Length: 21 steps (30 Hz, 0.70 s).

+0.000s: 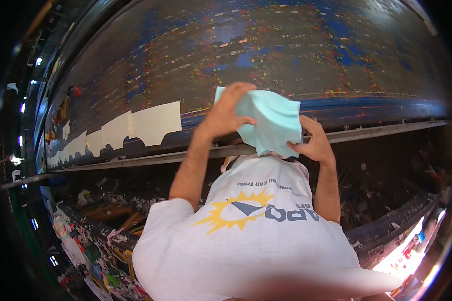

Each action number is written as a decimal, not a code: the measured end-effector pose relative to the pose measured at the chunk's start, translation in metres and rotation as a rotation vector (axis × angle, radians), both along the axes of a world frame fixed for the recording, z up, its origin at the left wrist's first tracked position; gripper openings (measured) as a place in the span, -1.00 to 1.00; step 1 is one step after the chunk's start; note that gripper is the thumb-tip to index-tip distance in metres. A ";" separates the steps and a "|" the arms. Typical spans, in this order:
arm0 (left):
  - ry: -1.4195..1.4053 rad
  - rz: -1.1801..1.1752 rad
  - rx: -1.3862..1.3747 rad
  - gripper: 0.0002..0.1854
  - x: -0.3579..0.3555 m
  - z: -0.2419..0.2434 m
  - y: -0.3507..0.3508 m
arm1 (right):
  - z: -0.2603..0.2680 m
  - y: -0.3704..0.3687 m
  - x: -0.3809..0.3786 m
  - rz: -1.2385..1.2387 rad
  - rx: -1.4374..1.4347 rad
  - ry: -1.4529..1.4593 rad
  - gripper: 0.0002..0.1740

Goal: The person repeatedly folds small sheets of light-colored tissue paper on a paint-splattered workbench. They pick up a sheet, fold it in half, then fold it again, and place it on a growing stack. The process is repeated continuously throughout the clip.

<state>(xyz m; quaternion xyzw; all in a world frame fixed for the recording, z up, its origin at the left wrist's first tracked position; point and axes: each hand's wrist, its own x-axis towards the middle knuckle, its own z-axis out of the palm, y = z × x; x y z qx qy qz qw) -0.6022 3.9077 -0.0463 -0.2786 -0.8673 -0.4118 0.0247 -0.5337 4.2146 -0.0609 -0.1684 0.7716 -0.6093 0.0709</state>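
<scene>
A light turquoise cut fabric piece [269,120] is held up between my two hands, above the near edge of the long, colour-spattered table [196,56]. My left hand [229,113] grips its left part, fingers over the upper edge and thumb on the front. At the right edge, my right hand [313,141] pinches the fabric with thumb and fingers. The cloth bends and ripples between them, its lower end in front of the collar of my white T-shirt. Cream cut fabric pieces [154,122] lie in a row along the table's near edge to the left.
A metal rail [154,160] runs along the near side of the table. Below it are dark troughs with scraps and wooden strips [109,214]. Stained rags and coloured waste [86,250] lie at the lower left. A small red object [77,91] is at the table's far left.
</scene>
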 end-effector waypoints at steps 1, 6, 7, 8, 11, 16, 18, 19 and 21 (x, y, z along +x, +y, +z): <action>0.063 -0.037 -0.145 -0.18 -0.014 -0.003 -0.008 | 0.003 -0.001 0.003 0.039 0.003 0.040 -0.36; -0.393 -0.354 -0.536 -0.11 -0.077 -0.006 -0.030 | 0.012 0.005 0.005 0.112 0.062 0.067 -0.35; -0.448 -0.356 -0.513 -0.13 -0.079 -0.003 -0.034 | 0.012 0.010 0.004 0.087 0.090 0.046 -0.35; -0.507 -0.354 -0.503 -0.16 -0.082 0.000 -0.038 | 0.012 0.019 -0.001 0.012 0.137 0.119 -0.37; -0.510 -0.359 -0.366 -0.22 -0.078 0.009 -0.048 | 0.002 0.042 -0.007 -0.207 -0.056 -0.174 -0.27; -0.235 -0.215 -0.256 -0.32 -0.057 -0.009 -0.031 | -0.026 0.061 -0.050 -0.391 -0.112 -0.192 -0.22; -0.119 -0.132 -0.310 -0.34 -0.045 -0.026 -0.011 | -0.029 0.046 -0.062 -0.586 0.184 -0.127 -0.14; -0.084 -0.086 -0.356 -0.35 -0.042 -0.033 -0.004 | -0.022 0.039 -0.064 -0.544 0.319 0.055 -0.14; -0.006 -0.036 -0.329 -0.42 -0.031 -0.042 0.003 | -0.006 0.017 -0.060 -0.513 0.554 0.276 -0.14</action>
